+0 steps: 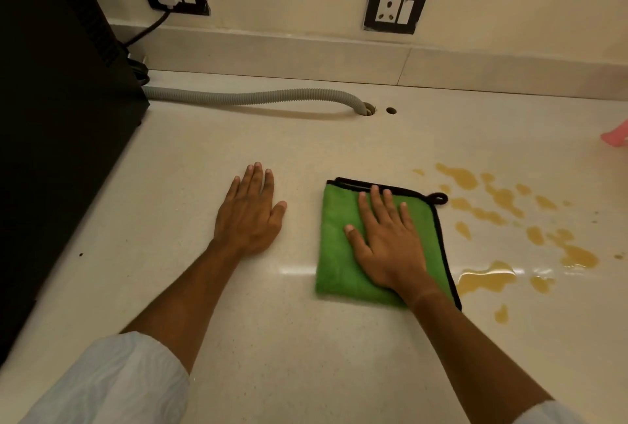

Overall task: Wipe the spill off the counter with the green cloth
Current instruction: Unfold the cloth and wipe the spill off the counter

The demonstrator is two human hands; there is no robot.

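The right hand (387, 243) lies flat, fingers spread, pressing the folded green microfibre cloth with black trim (343, 253) on the pale glossy worktop (272, 338); its grip clasps nothing. The yellow-brown liquid spill (503, 219) lies just right of the cloth. The left hand (249, 216) rests flat and empty on the worktop. A pink object (616, 135) is cut off at the right edge. The wall sockets' (395, 9) orange labels are unreadable.

the cloth (343, 247) is bright green with black edging and a black loop. the spill (489, 279) is amber-yellow, in scattered blotches on a cream, faintly speckled counter (272, 338). the hose (251, 97) is grey, the appliance (51, 101) black, the sleeves (112, 386) pale blue-white, the sockets (394, 9) white in black frames.
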